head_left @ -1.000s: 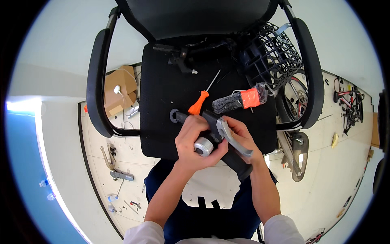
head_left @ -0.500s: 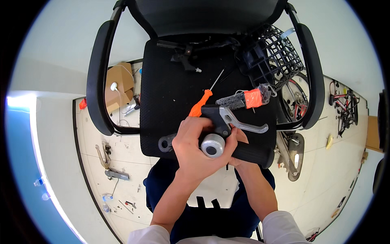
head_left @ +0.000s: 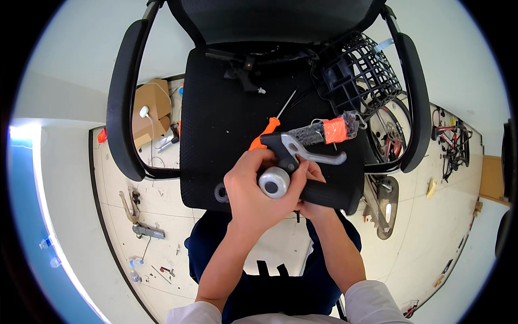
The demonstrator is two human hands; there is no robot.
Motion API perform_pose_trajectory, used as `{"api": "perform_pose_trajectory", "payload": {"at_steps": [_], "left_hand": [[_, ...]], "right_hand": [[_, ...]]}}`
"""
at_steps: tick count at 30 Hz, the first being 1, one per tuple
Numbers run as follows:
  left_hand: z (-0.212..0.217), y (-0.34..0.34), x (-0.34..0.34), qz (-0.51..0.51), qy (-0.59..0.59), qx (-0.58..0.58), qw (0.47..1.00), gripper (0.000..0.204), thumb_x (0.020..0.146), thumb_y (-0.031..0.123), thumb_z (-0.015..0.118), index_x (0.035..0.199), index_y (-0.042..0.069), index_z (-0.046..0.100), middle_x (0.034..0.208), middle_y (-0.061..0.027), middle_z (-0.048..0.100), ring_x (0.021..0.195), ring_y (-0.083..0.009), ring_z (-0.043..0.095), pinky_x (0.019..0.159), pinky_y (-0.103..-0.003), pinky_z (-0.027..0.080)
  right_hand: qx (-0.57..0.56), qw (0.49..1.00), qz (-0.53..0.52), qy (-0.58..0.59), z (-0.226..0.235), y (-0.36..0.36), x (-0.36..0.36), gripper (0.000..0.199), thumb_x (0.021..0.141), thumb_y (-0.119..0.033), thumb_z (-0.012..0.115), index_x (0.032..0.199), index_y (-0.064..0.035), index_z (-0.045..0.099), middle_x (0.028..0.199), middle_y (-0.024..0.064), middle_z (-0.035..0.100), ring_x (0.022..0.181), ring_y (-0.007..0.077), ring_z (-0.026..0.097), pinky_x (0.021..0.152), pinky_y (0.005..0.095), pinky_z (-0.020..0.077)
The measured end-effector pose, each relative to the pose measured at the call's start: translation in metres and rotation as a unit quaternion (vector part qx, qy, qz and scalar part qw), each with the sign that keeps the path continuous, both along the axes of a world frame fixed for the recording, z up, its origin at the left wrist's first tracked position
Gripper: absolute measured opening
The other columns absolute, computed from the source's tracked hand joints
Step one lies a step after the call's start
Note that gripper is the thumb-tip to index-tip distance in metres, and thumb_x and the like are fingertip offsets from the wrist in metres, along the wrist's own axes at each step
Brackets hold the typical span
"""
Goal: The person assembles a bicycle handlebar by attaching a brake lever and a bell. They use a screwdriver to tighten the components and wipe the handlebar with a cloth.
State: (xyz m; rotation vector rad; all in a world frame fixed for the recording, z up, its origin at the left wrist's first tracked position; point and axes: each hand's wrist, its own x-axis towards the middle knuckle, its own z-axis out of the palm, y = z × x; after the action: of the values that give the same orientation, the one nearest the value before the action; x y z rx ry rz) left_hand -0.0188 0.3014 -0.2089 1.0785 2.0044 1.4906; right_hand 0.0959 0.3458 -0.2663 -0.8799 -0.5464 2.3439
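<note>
A black bicycle brake lever assembly with a silver lever blade point(head_left: 318, 156) is held over the front of the chair seat by both my hands. My left hand point(head_left: 249, 191) is closed around its clamp, beside a round silver bell point(head_left: 273, 182) with a dark centre. My right hand point(head_left: 315, 208) is closed on the assembly from underneath, next to the black rubber handlebar grip point(head_left: 326, 194); its fingertips show by the lever's pivot. Beyond the lever lies an orange-handled screwdriver point(head_left: 266, 132). A dark ring-ended part point(head_left: 220, 192) is partly hidden behind my left hand.
On the black chair seat point(head_left: 208, 135) lie a plastic-wrapped bundle with an orange band point(head_left: 334, 130), black bicycle parts point(head_left: 245, 75) and a black basket point(head_left: 367, 70). A hammer point(head_left: 148, 231) and a cardboard box point(head_left: 151, 110) are on the floor left; bicycle parts point(head_left: 383, 208) lie right.
The brake lever assembly has moved slightly up and left with both hands. More of my right fingertips shows beside the lever's pivot. The whole view has shifted a little.
</note>
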Motion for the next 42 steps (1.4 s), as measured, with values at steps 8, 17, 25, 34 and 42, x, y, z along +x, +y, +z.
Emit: {"api": "perform_pose_trajectory", "payload": {"at_steps": [8,17,25,34,42], "left_hand": [[0.001,0.004,0.000,-0.001,-0.150,-0.068,0.986,0.026,0.077,0.019,0.077,0.081,-0.003,0.063,0.071,-0.0017,0.061,0.065,-0.0052,0.054,0.058,-0.021,0.043],[-0.013,0.004,0.005,-0.086,-0.162,-0.043,0.982,0.049,0.071,0.021,0.082,0.105,-0.005,0.060,0.089,-0.0074,0.065,0.081,-0.0106,0.060,0.073,-0.025,0.049],[-0.036,0.003,0.002,-0.082,-0.165,0.025,0.982,0.070,0.053,0.026,0.092,0.108,-0.003,0.058,0.094,-0.0080,0.066,0.086,-0.0148,0.065,0.080,-0.028,0.053],[-0.044,0.000,-0.004,0.082,-0.325,0.060,0.940,0.058,0.060,0.002,0.081,0.112,-0.005,0.055,0.096,-0.0089,0.064,0.083,-0.0142,0.063,0.076,-0.028,0.053],[-0.049,-0.004,-0.001,0.046,-0.411,0.125,0.902,0.067,0.090,0.065,0.050,0.120,0.005,0.052,0.089,-0.0028,0.057,0.074,-0.0144,0.054,0.066,-0.029,0.045]], "right_hand": [[0.120,0.989,-0.045,-0.077,0.009,0.003,-0.007,0.026,0.099,-0.030,0.050,0.085,-0.0087,0.055,0.064,-0.0033,0.052,0.043,0.0021,0.041,0.032,0.0185,0.0237],[0.014,0.992,-0.084,-0.095,0.000,0.016,-0.002,0.020,0.100,-0.023,0.051,0.088,-0.0084,0.056,0.061,-0.0053,0.044,0.046,0.0029,0.037,0.040,0.0210,0.0250],[0.094,0.981,-0.080,-0.149,0.000,0.005,-0.011,0.018,0.101,-0.025,0.052,0.100,-0.0085,0.057,0.073,-0.0037,0.051,0.056,0.0039,0.045,0.045,0.0215,0.0328],[0.056,0.994,0.051,-0.074,0.024,0.021,-0.021,0.019,0.102,-0.023,0.048,0.095,-0.0065,0.056,0.064,-0.0009,0.049,0.045,0.0068,0.041,0.041,0.0235,0.0328],[0.416,0.867,-0.111,-0.252,0.022,-0.002,-0.037,0.012,0.096,-0.007,0.053,0.090,0.0020,0.056,0.065,0.0181,0.061,0.057,0.0292,0.066,0.050,0.0336,0.0474]]}}
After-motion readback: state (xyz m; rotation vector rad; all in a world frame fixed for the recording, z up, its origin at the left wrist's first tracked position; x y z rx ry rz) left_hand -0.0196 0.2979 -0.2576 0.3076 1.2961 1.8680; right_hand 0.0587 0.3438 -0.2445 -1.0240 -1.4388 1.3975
